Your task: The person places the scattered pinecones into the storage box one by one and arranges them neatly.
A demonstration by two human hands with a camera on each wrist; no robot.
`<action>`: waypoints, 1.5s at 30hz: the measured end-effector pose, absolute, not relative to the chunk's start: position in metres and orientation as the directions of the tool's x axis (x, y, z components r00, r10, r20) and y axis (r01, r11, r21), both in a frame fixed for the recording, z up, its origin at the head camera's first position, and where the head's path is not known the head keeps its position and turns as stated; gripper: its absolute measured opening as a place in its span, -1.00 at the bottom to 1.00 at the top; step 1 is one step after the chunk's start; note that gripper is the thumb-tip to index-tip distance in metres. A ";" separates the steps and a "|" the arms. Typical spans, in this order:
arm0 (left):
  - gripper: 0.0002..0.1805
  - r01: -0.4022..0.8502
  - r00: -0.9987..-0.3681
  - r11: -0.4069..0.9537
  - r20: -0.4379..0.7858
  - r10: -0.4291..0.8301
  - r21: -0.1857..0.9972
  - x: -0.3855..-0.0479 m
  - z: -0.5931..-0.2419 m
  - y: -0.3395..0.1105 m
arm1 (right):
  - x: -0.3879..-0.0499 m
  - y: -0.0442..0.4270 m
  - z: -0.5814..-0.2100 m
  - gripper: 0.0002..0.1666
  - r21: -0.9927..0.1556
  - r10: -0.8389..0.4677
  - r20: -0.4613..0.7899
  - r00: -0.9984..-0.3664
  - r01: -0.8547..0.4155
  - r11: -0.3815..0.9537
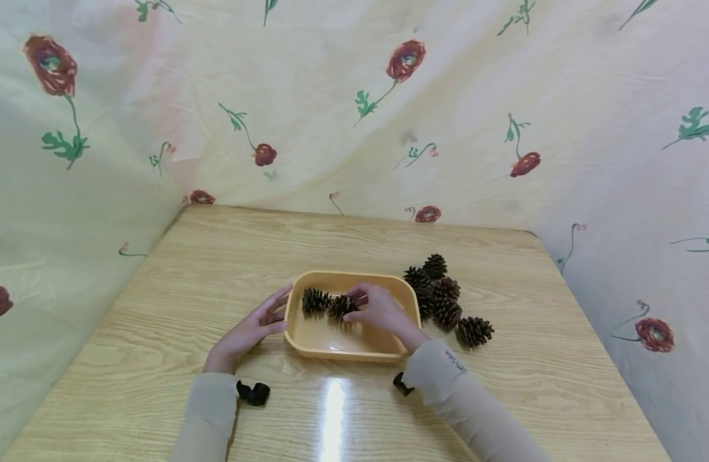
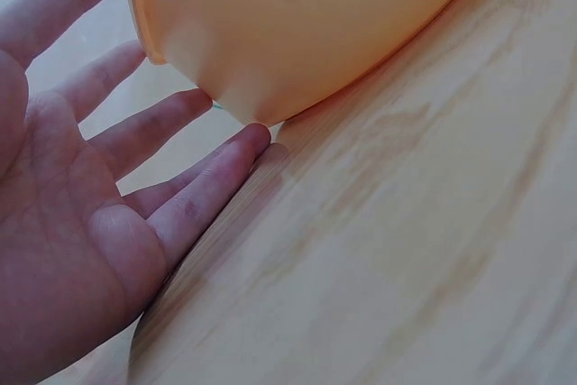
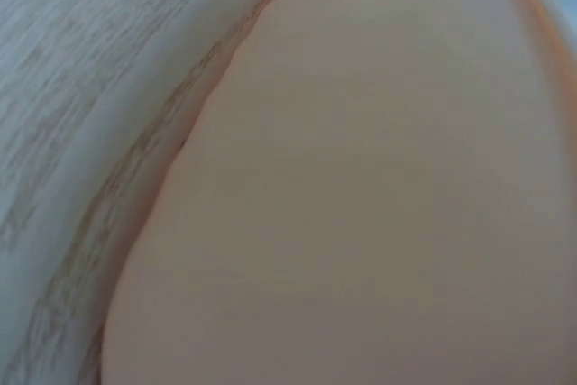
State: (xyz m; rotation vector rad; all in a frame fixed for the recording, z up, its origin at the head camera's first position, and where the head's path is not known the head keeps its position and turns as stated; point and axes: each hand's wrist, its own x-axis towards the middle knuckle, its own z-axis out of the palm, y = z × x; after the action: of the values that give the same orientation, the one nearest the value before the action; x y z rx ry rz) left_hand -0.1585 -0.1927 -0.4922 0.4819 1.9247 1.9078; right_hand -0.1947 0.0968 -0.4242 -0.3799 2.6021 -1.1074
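An orange plastic tray [image 1: 354, 354] stands on the wooden table. Inside it, near the left end, lies one pine cone [image 1: 316, 301]. Just right of that cone, my right hand [image 1: 384, 312] reaches over the tray and pinches another pine cone [image 1: 343, 308] between thumb and fingers, low over the tray's floor. My left hand [image 1: 251, 328] is at the tray's left end, its fairly straight fingers [image 2: 153, 132] touching the outer wall [image 2: 297, 33]. In the right wrist view the tray's side [image 3: 361, 178] fills most of the picture and the right hand is out of sight.
A heap of several pine cones [image 1: 446, 311] lies beside the tray's right end, with one cone [image 1: 475, 332] at its near right edge. The wooden table [image 1: 227, 256] meets a flowered cloth [image 1: 319, 96] at the back and sides. A bright reflection lies in front of the tray.
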 end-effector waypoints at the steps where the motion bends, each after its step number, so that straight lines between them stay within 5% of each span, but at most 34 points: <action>1: -0.19 -0.027 -0.866 0.015 -0.031 0.499 1.000 -0.159 -0.492 -0.192 | -0.195 0.097 -0.425 -0.45 -0.730 -0.348 -0.158 -0.924 -0.128 0.671; 18: -0.19 -0.025 -0.868 0.044 -0.044 0.495 0.999 -0.158 -0.493 -0.193 | -0.206 0.099 -0.435 -0.46 -0.689 -0.304 -0.125 -0.944 -0.138 0.711; 32: -0.19 -0.015 -0.859 0.034 -0.031 0.511 0.999 -0.160 -0.494 -0.191 | -0.203 0.096 -0.438 -0.41 -0.649 -0.141 -0.159 -0.977 -0.004 0.760; 45: -0.18 -0.020 -0.863 0.024 -0.030 0.504 1.000 -0.157 -0.492 -0.191 | -0.205 0.096 -0.443 -0.43 -0.640 -0.167 -0.138 -0.976 -0.041 0.767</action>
State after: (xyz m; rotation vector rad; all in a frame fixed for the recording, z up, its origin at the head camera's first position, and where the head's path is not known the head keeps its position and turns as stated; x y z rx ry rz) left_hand -0.1567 -0.1906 -0.4918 0.4924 1.9320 1.8963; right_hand -0.2053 0.0962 -0.4428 -0.1644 2.7751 -0.9996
